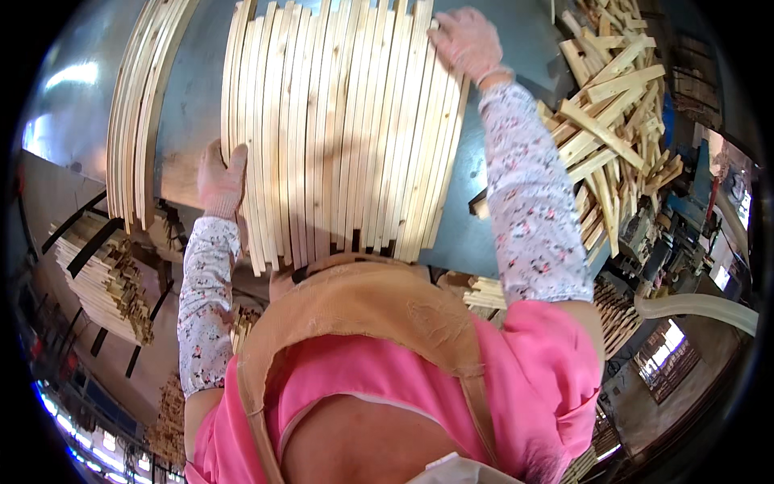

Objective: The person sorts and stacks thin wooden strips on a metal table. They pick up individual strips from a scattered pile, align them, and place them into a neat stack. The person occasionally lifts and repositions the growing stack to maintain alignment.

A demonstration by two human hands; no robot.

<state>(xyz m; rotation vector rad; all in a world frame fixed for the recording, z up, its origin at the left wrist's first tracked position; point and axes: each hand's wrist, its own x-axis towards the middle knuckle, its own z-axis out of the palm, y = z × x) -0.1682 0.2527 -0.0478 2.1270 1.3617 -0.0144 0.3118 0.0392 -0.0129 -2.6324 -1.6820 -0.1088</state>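
A wide row of pale wooden strips (pixel 339 121) lies side by side on the metal tabletop in front of me, their near ends uneven. My left hand (pixel 219 179), in a thin pale glove, rests against the row's left edge, thumb apart from the fingers and nothing gripped. At the far right corner, my right hand (pixel 468 42), gloved too, has its fingers bent over the end of an outer strip. The fingertips touch the wood there, and part of the grip is hidden by the back of the hand.
A narrower bundle of strips (pixel 149 105) lies left on the metal table (pixel 189 89). Loose short wood pieces (pixel 605 121) are heaped at the right. Stacked strips (pixel 105 282) sit on a dark rack at lower left. A pale hose (pixel 701 308) runs at right.
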